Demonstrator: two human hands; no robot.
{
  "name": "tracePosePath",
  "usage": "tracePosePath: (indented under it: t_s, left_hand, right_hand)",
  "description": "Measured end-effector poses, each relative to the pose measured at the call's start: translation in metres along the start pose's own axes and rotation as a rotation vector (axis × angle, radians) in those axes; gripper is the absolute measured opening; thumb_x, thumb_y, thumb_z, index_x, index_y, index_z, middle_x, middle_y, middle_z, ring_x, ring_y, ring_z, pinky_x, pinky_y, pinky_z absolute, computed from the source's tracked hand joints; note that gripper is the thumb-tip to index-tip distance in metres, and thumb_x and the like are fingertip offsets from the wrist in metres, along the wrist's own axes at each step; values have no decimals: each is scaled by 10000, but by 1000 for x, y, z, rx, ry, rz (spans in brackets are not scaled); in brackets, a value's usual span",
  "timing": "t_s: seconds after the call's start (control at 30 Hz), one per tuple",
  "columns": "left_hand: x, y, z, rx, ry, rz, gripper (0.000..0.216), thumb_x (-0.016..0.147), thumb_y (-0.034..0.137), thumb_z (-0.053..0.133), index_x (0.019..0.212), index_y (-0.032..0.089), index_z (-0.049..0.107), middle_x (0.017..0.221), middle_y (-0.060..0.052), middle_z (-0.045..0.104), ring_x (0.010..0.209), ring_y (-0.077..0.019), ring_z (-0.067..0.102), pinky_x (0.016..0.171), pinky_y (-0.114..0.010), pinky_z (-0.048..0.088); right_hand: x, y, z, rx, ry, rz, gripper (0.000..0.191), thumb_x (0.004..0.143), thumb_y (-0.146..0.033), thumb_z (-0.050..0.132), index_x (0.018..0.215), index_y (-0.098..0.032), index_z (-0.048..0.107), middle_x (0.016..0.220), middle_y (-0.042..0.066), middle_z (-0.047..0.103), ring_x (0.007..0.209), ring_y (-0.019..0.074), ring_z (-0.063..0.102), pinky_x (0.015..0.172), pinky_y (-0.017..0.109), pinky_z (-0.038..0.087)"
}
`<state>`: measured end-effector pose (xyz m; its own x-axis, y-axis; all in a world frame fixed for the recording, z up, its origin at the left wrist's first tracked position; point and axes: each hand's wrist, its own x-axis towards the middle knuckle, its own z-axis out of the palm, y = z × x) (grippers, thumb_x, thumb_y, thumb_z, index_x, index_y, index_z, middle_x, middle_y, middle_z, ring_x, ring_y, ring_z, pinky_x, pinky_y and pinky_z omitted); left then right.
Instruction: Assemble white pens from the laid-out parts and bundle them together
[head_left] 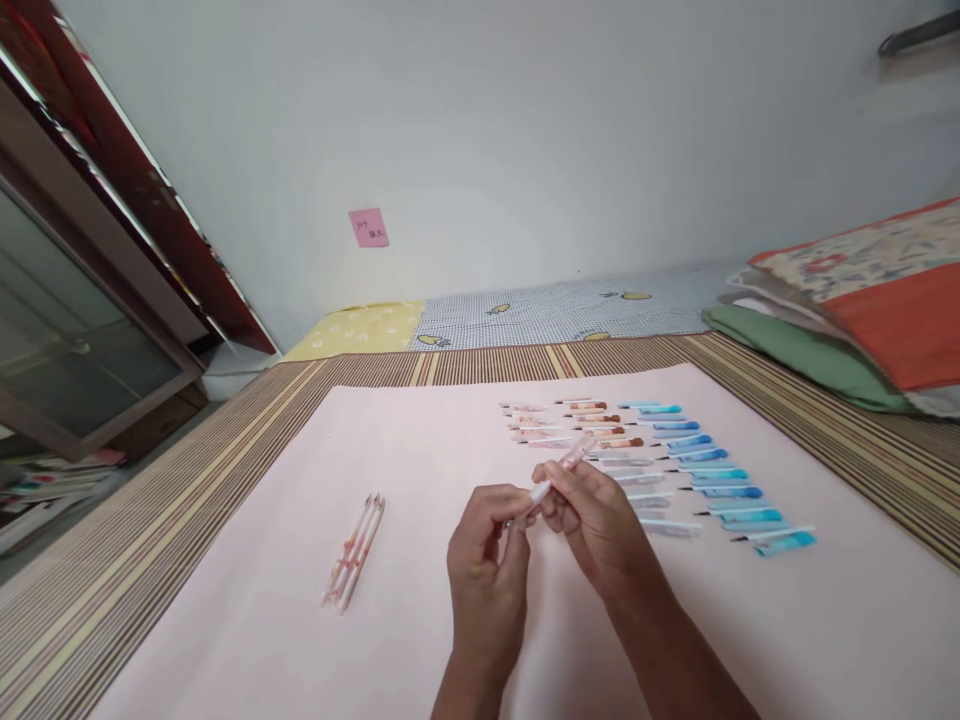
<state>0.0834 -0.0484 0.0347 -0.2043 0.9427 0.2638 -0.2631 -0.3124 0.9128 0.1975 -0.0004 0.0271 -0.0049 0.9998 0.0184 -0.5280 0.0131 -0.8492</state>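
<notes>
Between my two hands, above the pink sheet, is a slim white and pink pen (540, 491). My left hand (491, 560) pinches its lower end between thumb and fingers. My right hand (592, 515) is closed round the middle, and a clear pinkish end sticks out up and to the right. My fingers cover part of the pen. Beyond my right hand lie rows of pen parts: blue barrels (739, 492) with thin white refills beside them, brown and cream barrels (604, 432), and pale translucent ones. Several assembled pink and white pens (354, 555) lie together left of my left hand.
A large pale pink sheet (247, 540) covers much of the striped mat (97, 560). Folded bedding and a red-edged cushion (892, 320) are piled at the right. Patterned cloth (517, 318) lies along the wall, where a pink note (369, 228) is stuck. A glass-fronted cabinet (82, 310) stands left.
</notes>
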Motion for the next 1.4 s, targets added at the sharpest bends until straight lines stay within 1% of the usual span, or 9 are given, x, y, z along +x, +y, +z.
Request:
tracePosePath:
  t_s: [0.17,0.33,0.47,0.67,0.8,0.97,1.07,1.27,1.4]
  left_hand:
    - [4,-6,0,-194,44,-241,415,727,226,843,1113,205,689,991,-69,703,857,-188,663,815,-295,525]
    - [6,-5,-2,-170,-32,-392,365,853,483,708,764,131,675,691,-56,639,616,-137,565,612,-251,462]
    - [4,-6,-3,-125,8,-312,263,795,395,791,799,155,684,690,-32,645,642,-140,576,650,-250,468]
    - [-1,-6,1,109,103,-2,136,786,293,807,855,195,742,860,-56,678,824,-186,623,758,-258,485]
    - [1,-7,3,-23,71,-181,301,765,327,827,1005,196,702,890,-52,686,782,-174,634,746,-269,499]
    - [7,-9,-3,-216,-46,-368,343,869,455,699,718,155,631,684,-37,627,617,-135,559,624,-253,453]
    - [6,-6,-6,-140,-16,-305,237,820,375,771,793,161,673,680,-21,632,635,-135,559,644,-246,449]
    - [-2,-2,1,156,56,31,143,825,286,764,924,197,712,940,-60,663,915,-202,614,832,-291,472]
    - [1,-8,0,49,21,-176,285,848,388,733,1042,193,658,970,-65,667,899,-198,622,815,-304,475]
  right_hand:
    - [0,-1,0,-34,35,-45,363,700,-480,849,738,-156,688,511,-18,571,484,116,504,482,257,420]
    - [-2,-4,-6,-207,58,-169,295,778,-444,804,794,-168,703,554,-1,627,531,134,559,538,270,459]
    - [-3,-3,-5,-236,55,-208,269,794,-430,793,804,-176,706,569,-3,635,555,138,568,572,274,474]
    - [-3,1,-1,-117,56,-106,320,762,-469,809,769,-166,706,560,1,622,524,131,556,536,272,453]
    - [-3,2,-2,-133,71,-130,299,766,-447,817,788,-171,703,594,4,649,564,142,592,584,283,485]
    - [-5,-2,-3,-244,80,-206,274,798,-434,793,798,-175,703,602,9,660,593,145,600,610,282,487]
    - [-4,-3,-1,-251,76,-210,276,798,-435,793,808,-171,714,609,8,650,597,135,583,600,267,469]
    - [-2,3,0,-85,47,-125,296,795,-446,795,759,-171,692,599,-11,592,564,102,511,562,241,424]
    - [-3,2,-3,-97,78,-132,293,771,-441,817,780,-171,702,606,-10,602,574,106,522,577,246,430]
